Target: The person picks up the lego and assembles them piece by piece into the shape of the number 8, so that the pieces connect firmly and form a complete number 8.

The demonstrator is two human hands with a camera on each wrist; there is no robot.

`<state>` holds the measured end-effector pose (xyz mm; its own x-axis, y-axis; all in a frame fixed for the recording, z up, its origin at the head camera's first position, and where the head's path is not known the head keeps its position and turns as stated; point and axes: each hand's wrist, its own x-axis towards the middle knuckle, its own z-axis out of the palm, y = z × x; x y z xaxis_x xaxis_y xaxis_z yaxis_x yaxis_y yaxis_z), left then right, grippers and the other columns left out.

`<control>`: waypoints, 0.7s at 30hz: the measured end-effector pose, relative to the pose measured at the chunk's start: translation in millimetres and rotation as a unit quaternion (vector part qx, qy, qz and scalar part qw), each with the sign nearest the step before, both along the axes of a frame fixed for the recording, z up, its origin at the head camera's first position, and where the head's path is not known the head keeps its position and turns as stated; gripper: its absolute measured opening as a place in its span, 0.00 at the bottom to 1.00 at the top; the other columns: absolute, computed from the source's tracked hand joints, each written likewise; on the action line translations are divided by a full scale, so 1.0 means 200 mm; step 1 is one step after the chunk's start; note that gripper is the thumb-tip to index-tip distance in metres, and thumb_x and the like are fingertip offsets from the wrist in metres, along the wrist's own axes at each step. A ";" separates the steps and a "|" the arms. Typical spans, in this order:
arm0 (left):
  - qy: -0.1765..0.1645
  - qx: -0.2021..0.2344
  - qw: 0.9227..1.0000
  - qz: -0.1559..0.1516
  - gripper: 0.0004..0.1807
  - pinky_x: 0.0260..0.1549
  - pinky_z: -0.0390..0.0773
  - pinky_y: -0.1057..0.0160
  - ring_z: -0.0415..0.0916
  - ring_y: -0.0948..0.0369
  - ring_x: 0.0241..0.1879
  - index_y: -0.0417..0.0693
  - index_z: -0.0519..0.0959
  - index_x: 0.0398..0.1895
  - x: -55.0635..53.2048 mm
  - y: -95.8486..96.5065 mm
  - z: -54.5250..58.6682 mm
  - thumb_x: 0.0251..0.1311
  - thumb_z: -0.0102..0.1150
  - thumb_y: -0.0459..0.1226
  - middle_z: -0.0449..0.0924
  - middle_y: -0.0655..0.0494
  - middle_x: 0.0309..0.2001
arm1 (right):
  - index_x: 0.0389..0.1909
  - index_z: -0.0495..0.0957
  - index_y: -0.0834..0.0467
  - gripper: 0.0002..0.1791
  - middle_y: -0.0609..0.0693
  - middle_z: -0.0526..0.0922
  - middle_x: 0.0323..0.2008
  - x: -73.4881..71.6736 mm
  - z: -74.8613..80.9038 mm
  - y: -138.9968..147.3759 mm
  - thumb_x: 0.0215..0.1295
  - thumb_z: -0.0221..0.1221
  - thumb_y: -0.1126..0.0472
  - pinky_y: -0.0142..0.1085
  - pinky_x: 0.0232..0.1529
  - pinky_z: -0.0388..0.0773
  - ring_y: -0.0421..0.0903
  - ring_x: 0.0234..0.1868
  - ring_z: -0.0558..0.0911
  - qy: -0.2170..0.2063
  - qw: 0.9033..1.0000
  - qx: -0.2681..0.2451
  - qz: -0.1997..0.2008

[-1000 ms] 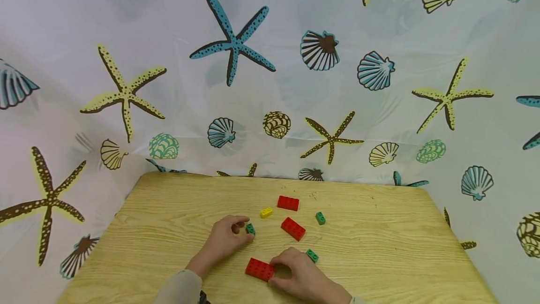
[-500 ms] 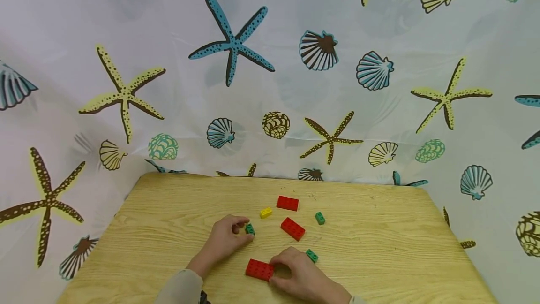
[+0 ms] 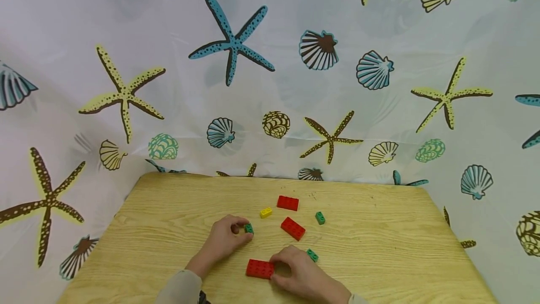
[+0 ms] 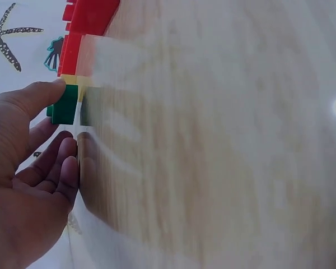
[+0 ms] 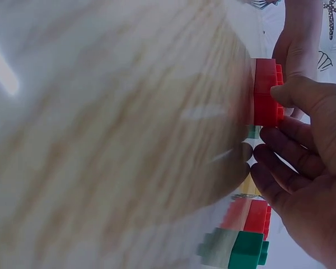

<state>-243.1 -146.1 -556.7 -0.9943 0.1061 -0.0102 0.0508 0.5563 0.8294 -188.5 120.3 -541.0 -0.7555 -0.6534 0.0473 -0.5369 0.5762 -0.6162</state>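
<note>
My left hand (image 3: pixel 225 237) pinches a small green building brick (image 3: pixel 249 228) between thumb and forefinger, low at the table. In the left wrist view the thumb is on one end of that green brick (image 4: pixel 65 105), and the other fingers curl loosely below it. Nearer the front, my right hand (image 3: pixel 303 273) holds the right end of a larger red building brick (image 3: pixel 259 269) with thumb and forefinger. The right wrist view shows the thumb against the studded side of this red brick (image 5: pixel 266 92). Both bricks have their studs up.
Beyond the hands lie two more red bricks, one farther back (image 3: pixel 288 203) and one in the middle (image 3: pixel 293 229). A yellow brick (image 3: pixel 266 212) is left of them. Green bricks lie right of centre (image 3: pixel 320 218) and beside my right hand (image 3: pixel 312 255). Patterned cloth (image 3: pixel 270 93) surrounds the wooden table (image 3: pixel 401 238).
The green brick in my left hand has shifted very slightly left and away. The red brick in my right hand has turned a little, its long side now more level across the view.
</note>
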 end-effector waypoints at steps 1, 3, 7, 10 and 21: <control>-0.001 0.003 1.000 0.000 0.18 0.42 0.77 0.60 0.74 0.61 0.42 0.50 0.87 0.54 0.00 0.00 0.01 0.62 0.76 0.41 0.83 0.56 0.45 | 0.57 0.85 0.50 0.15 0.39 0.85 0.51 0.00 0.00 0.00 0.73 0.66 0.52 0.33 0.58 0.80 0.32 0.53 0.79 -0.002 1.000 0.000 0.000; 0.000 0.006 1.000 -0.002 0.18 0.43 0.79 0.59 0.77 0.61 0.43 0.50 0.87 0.54 0.01 -0.02 0.02 0.62 0.76 0.41 0.84 0.56 0.46 | 0.57 0.84 0.50 0.16 0.39 0.84 0.51 -0.01 -0.01 0.00 0.73 0.66 0.52 0.33 0.58 0.80 0.32 0.53 0.79 -0.003 1.000 0.001 0.001; 0.001 0.006 1.000 -0.015 0.18 0.43 0.82 0.59 0.80 0.62 0.43 0.49 0.87 0.54 0.03 -0.04 0.04 0.62 0.76 0.41 0.86 0.57 0.46 | 0.58 0.84 0.51 0.16 0.40 0.84 0.52 -0.02 -0.01 0.00 0.73 0.66 0.53 0.33 0.59 0.80 0.33 0.53 0.79 0.002 1.000 0.000 0.007; -0.001 0.007 1.000 -0.029 0.17 0.42 0.83 0.61 0.82 0.62 0.43 0.48 0.87 0.53 0.03 -0.05 0.05 0.63 0.75 0.41 0.87 0.58 0.44 | 0.59 0.84 0.52 0.16 0.41 0.84 0.52 -0.02 -0.02 0.00 0.74 0.65 0.54 0.33 0.59 0.80 0.34 0.54 0.80 0.010 1.000 -0.003 0.013; 0.013 0.005 0.998 -0.053 0.15 0.44 0.84 0.62 0.86 0.58 0.47 0.47 0.87 0.50 0.07 -0.08 0.08 0.63 0.75 0.41 0.89 0.57 0.46 | 0.58 0.84 0.54 0.16 0.42 0.85 0.51 -0.02 -0.02 0.00 0.74 0.65 0.55 0.32 0.58 0.80 0.33 0.52 0.79 0.010 1.000 -0.011 0.017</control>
<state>-229.4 -161.8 -541.2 -0.9773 0.2112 0.0167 0.1306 0.5384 0.8325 -192.4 120.4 -544.9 -0.7317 -0.6773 0.0771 -0.5681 0.5434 -0.6181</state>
